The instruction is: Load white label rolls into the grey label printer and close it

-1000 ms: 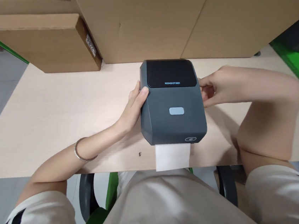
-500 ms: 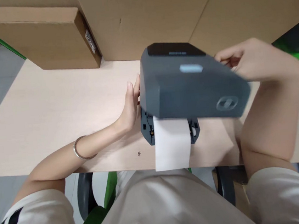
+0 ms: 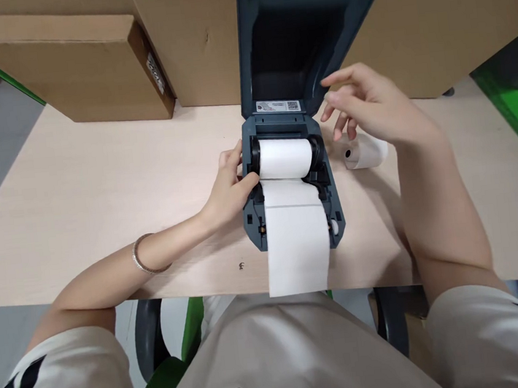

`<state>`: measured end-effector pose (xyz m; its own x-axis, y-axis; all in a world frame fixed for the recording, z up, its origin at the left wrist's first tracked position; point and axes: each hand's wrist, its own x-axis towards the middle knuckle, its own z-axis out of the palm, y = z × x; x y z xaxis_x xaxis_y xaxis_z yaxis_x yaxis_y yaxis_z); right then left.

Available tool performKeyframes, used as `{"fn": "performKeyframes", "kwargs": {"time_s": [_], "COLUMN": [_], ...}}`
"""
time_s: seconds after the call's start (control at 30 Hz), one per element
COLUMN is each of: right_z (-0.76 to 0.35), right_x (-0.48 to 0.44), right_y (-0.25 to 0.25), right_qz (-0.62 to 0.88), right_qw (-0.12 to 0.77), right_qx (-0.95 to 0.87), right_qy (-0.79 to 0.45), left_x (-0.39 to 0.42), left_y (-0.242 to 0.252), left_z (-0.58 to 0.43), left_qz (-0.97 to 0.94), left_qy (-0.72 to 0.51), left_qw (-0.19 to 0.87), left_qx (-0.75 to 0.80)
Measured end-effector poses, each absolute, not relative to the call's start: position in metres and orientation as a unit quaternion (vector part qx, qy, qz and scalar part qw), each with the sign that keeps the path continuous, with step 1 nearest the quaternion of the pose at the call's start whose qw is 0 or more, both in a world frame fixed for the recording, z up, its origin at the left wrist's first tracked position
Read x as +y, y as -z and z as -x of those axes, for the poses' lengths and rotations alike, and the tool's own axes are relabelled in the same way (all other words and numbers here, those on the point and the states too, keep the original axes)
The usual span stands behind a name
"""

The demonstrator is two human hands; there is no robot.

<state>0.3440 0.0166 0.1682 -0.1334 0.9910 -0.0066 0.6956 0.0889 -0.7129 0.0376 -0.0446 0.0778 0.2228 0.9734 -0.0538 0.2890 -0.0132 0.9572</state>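
A dark blue-grey label printer (image 3: 257, 231) stands on the table, its lid (image 3: 244, 47) raised and tilted back. Inside it sits a white label roll (image 3: 285, 158) between black holders, and a strip of labels (image 3: 297, 248) runs from it over the front toward me. My left hand (image 3: 230, 184) grips the printer's left side, thumb over the rim. To the right of the lid, my right hand (image 3: 365, 102) is in the air with fingers apart, holding nothing. Below it a second white paper roll (image 3: 366, 150) lies on its side, partly behind the hand.
A cardboard box (image 3: 70, 72) stands at the back left of the wooden table (image 3: 78, 194). Large cardboard (image 3: 199, 46) rises behind the printer. The table's front edge runs close to my body, with a chair armrest (image 3: 149, 338) below it.
The printer lid has swung up and back, uncovering the label roll inside. My right hand has let go of it and moved left. My left thumb now lies over the printer's rim.
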Motion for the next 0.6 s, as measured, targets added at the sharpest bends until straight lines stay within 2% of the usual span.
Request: {"fn": "performKeyframes", "kwargs": {"time_s": [0.17, 0.27, 0.37, 0.6], "right_z": [-0.318, -0.299, -0.289, -0.286], "right_x": [0.001, -0.005, -0.005, 0.004], "right_y": [-0.161, -0.143, -0.126, -0.126], "right_qz": [0.53, 0.437, 0.416, 0.433], "right_qw": [0.18, 0.121, 0.081, 0.067], "right_qx": [-0.815, -0.885, -0.903, -0.897], "right_qy": [-0.149, -0.107, -0.063, -0.054], "left_x": [-0.046, -0.045, -0.044, -0.044], "left_y": [-0.085, -0.083, -0.079, -0.08], "left_z": [-0.04, -0.039, -0.038, -0.037], "left_qz": [-0.641, -0.645, -0.642, -0.659], "left_qy": [-0.347, -0.354, -0.361, -0.358], "left_qw": [0.443, 0.435, 0.432, 0.402], "left_qx": [0.523, 0.519, 0.521, 0.525]}}
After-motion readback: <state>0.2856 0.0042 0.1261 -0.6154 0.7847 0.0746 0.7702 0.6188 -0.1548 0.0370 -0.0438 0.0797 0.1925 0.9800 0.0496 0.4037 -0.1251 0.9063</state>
